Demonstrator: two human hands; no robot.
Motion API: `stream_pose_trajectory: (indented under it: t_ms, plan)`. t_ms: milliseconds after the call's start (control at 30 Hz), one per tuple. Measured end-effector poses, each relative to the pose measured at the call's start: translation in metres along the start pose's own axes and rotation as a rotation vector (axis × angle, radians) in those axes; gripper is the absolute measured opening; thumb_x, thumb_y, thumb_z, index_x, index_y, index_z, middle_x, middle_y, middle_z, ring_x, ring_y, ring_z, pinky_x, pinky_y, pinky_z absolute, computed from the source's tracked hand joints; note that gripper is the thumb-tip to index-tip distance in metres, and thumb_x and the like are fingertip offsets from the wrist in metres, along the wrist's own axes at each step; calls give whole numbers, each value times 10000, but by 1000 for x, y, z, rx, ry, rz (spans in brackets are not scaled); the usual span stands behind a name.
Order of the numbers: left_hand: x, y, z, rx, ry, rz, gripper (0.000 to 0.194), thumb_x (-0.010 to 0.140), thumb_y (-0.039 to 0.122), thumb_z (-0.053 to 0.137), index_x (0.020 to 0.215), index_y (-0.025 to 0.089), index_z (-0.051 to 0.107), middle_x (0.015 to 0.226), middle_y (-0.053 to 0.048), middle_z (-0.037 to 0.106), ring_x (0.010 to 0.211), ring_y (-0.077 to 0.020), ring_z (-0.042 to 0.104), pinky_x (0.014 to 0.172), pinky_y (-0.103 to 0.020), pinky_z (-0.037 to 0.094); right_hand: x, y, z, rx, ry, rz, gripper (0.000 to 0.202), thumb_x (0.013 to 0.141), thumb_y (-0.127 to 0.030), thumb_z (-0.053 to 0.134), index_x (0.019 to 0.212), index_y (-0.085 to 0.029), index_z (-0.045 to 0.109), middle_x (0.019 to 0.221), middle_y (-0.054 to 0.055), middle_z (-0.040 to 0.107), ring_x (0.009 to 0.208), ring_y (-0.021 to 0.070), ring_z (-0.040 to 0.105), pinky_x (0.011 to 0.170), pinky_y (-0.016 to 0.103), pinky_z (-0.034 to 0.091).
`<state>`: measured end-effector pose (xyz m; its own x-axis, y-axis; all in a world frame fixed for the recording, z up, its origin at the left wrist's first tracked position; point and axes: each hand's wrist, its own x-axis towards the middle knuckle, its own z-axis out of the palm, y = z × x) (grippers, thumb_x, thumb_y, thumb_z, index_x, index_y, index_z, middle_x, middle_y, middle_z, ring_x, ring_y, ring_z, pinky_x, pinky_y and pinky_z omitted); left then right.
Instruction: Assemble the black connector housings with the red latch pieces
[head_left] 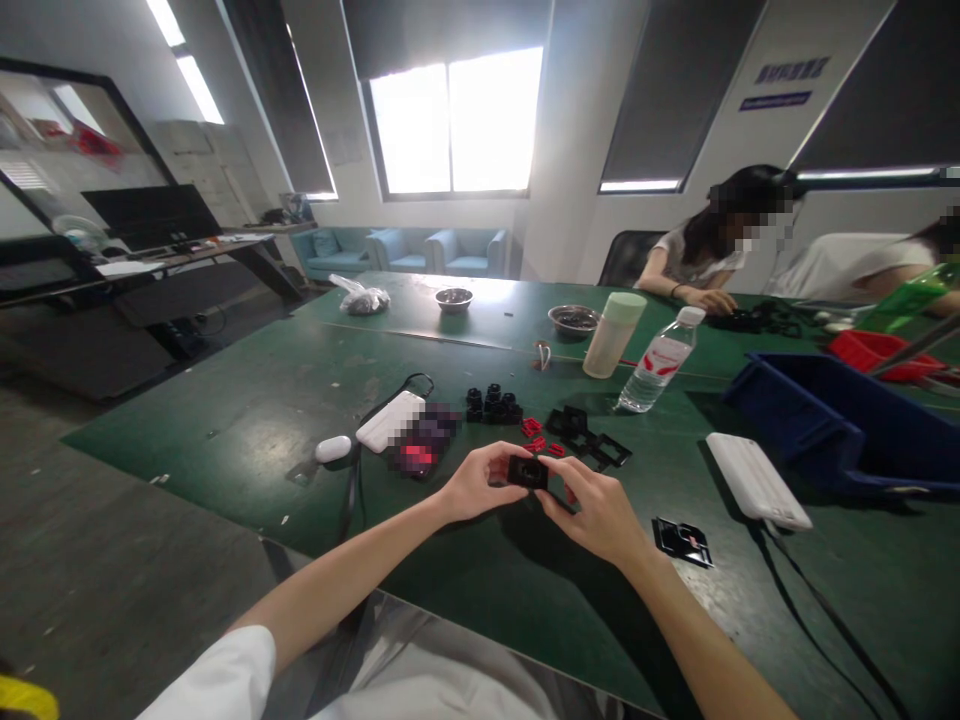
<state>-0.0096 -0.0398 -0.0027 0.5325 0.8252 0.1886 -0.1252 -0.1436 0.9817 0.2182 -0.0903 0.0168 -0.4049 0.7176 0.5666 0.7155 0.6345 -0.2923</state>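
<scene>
Between my two hands, just above the green table point(465, 560), is a small black rectangular part point(529, 472) with a round, lens-like middle. My left hand point(484, 483) pinches its left end between thumb and fingers. The right end is gripped by my right hand point(592, 505) in the same way. Right behind them lie several small red pieces point(532, 428) and several flat black frames point(611, 452). A cluster of black blocky parts point(493, 404) sits a little farther back. To the right of my right hand rests a glossy black flat piece point(682, 541).
A phone point(425, 440), a white power bank point(391, 421) and a white earbud case point(333, 449) lie at left. On the right are a water bottle point(661, 362), a blue bin point(832, 430) and another corded white power bank point(757, 480). A person point(694, 255) works across the table.
</scene>
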Motion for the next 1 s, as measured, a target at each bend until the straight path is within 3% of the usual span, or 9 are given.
stream_pose_trajectory:
  t_ms: [233,333,467,600,733,833,1000]
  plan:
    - [5,-4,-3,-155,8,-144,626,654,290,986,1206,153,723,1160,-110,764,1021,-213,730,989,-374,551,1,-1,0,-39,-12,30,467,1009,-352,640,1450,-257,519,1269,106,683,859,220,742,724,356,624]
    - [6,-2,-3,-226,42,-200,606,623,260,995,1166,153,747,1128,-97,772,984,-196,725,958,-357,556,1,0,3,-40,10,45,451,982,-331,670,1408,-265,537,1323,120,639,961,244,734,754,379,641]
    - [6,0,-2,-263,61,-245,595,595,238,1003,1131,140,763,1066,-87,776,927,-181,718,903,-339,572,0,2,6,-54,75,-24,260,966,-260,677,1213,-249,596,1184,107,682,1090,277,698,832,395,634]
    - [6,2,0,-299,18,-284,610,590,273,1014,1127,123,767,1035,-97,778,868,-180,727,861,-344,592,2,-1,10,-88,106,-98,117,964,-196,661,1058,-241,610,1035,83,706,979,251,693,786,356,607]
    - [5,3,0,-290,0,-296,633,608,327,1013,1141,105,754,1026,-105,780,840,-179,737,867,-354,602,4,-4,13,-72,146,-111,87,977,-176,632,1032,-232,597,984,72,712,906,225,697,722,316,581]
    - [4,3,-1,-165,-2,-234,590,701,371,959,1178,114,728,1091,-121,769,879,-189,744,870,-353,608,4,-4,13,-50,170,-96,90,989,-216,649,1054,-230,589,992,76,715,908,223,708,701,299,574]
    - [-2,5,1,243,78,78,493,827,317,846,1267,188,665,1273,-114,713,1048,-212,726,839,-304,623,3,-1,9,-35,167,-64,68,1002,-220,624,1045,-235,573,949,56,713,840,209,724,680,288,568]
